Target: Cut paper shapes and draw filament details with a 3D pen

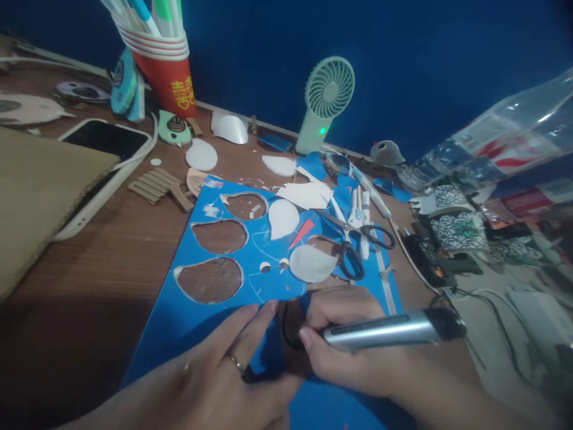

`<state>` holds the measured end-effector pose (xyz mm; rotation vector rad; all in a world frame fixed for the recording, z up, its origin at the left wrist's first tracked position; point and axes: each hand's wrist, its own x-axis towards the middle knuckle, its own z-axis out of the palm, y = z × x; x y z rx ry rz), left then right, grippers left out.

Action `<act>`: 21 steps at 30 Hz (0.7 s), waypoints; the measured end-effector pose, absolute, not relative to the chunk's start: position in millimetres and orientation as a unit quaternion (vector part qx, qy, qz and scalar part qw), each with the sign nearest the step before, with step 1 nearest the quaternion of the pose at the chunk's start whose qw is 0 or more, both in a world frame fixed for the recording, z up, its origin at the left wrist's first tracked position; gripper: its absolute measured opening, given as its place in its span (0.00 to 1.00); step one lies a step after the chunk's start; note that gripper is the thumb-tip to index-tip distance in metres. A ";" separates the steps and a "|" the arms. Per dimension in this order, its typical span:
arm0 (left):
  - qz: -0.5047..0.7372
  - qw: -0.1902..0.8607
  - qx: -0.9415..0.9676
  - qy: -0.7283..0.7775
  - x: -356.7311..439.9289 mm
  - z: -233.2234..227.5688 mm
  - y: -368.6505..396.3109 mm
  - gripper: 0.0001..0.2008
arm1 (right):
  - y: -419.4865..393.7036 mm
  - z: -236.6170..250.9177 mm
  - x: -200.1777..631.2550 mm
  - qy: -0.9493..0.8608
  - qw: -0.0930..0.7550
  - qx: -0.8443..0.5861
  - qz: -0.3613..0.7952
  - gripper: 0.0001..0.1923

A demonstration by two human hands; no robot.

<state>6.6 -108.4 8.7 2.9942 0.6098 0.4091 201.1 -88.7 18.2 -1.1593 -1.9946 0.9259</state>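
A blue foam sheet [188, 310] lies on the wooden table with three teardrop holes cut out of it. My left hand [224, 370] rests flat on the sheet's near part, fingers spread, a ring on one finger. My right hand [344, 340] grips a silver craft knife [389, 329] with a black end, its tip down at the sheet beside my left fingertips. A dark curved cut line shows between the two hands. White teardrop cut-outs [311, 263] lie on the sheet just beyond.
Black-handled scissors [358, 245] lie on the sheet's far right. A mint desk fan [324, 101], a red cup of pens [168, 65], a phone [102, 155], cardboard [36, 191], a plastic bottle [492, 143] and a glue gun with cable [439, 263] surround the work.
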 end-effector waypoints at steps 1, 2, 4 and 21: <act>0.128 0.025 0.974 0.185 6.2 8.9 -107.8 0.12 | -88.3 19.4 200.7 -0.761 0.320 -0.441 0.352 0.13; 0.124 0.023 0.977 0.171 5.8 9.1 -107.2 0.12 | -87.8 20.7 200.5 -0.763 0.313 -0.442 0.352 0.13; 0.119 0.031 0.980 0.154 5.0 9.4 -106.9 0.12 | -86.9 23.1 200.9 -0.769 0.291 -0.448 0.352 0.13; 0.135 0.050 0.975 0.167 5.3 5.8 -109.0 0.10 | -86.7 22.4 204.5 -0.744 0.294 -0.470 0.372 0.15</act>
